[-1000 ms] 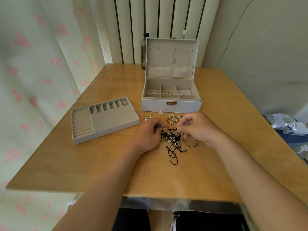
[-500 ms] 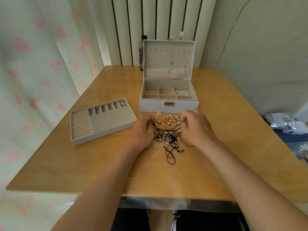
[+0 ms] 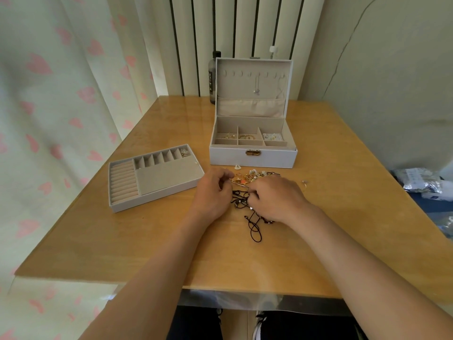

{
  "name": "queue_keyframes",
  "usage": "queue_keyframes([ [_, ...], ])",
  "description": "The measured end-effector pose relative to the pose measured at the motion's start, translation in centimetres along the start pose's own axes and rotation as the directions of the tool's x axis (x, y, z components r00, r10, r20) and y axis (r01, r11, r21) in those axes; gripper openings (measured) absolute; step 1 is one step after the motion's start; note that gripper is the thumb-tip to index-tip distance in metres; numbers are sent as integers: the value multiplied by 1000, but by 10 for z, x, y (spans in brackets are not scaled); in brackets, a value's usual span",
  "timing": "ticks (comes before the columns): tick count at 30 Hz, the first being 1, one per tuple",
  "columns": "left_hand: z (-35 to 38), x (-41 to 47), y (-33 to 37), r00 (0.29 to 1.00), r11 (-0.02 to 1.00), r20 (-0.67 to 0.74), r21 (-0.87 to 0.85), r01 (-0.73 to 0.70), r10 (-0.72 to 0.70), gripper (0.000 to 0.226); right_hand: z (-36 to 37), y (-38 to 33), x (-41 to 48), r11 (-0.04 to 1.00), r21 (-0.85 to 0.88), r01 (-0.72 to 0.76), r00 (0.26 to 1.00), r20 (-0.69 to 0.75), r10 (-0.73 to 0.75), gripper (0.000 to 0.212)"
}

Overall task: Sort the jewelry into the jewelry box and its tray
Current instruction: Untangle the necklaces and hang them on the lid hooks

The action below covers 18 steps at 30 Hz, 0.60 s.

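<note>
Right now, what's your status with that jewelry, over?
Both hands, left and right, picking at tangled black cords. Jewelry box open, tray beside it. Loose gold pieces unsorted. Nothing blocking.

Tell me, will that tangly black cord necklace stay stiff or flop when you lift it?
Probably flop: the thin black cord necklace lies in loose loops on the wooden table. It looks light, being so thin. It may drag neighbours along, since its cords run under both the left hand and right hand beside the pile of small gold jewelry.
</note>
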<state>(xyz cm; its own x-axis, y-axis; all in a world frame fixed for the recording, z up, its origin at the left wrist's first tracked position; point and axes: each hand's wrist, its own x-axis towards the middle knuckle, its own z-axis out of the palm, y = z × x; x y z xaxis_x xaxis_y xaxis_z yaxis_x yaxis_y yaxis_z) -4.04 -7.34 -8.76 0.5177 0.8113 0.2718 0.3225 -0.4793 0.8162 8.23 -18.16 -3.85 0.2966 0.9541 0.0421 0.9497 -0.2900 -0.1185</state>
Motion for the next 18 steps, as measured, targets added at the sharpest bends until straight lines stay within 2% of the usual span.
queue_keyframes([
  [5,-1,-1,2,1000,1000,21,10,5,-5,28,-19,20,9,976,213,-41,996,-69,57,26],
  [8,-1,-2,4,998,999,63,33,-20,18,26,-46,19,8,914,399,-66,987,-111,119,25],
  [12,-1,-2,8,994,998,108,40,-39,34,24,-72,15,10,680,724,-116,967,-75,244,21],
  [14,-2,-2,13,992,1000,128,0,-14,13,29,-81,11,12,561,822,-103,961,-63,269,20],
  [16,-6,-1,26,989,996,148,-83,11,1,34,-93,8,13,481,874,-68,962,-70,265,19],
  [18,-13,2,46,985,968,172,-250,27,17,36,-106,5,13,417,908,-28,963,-88,256,19],
])
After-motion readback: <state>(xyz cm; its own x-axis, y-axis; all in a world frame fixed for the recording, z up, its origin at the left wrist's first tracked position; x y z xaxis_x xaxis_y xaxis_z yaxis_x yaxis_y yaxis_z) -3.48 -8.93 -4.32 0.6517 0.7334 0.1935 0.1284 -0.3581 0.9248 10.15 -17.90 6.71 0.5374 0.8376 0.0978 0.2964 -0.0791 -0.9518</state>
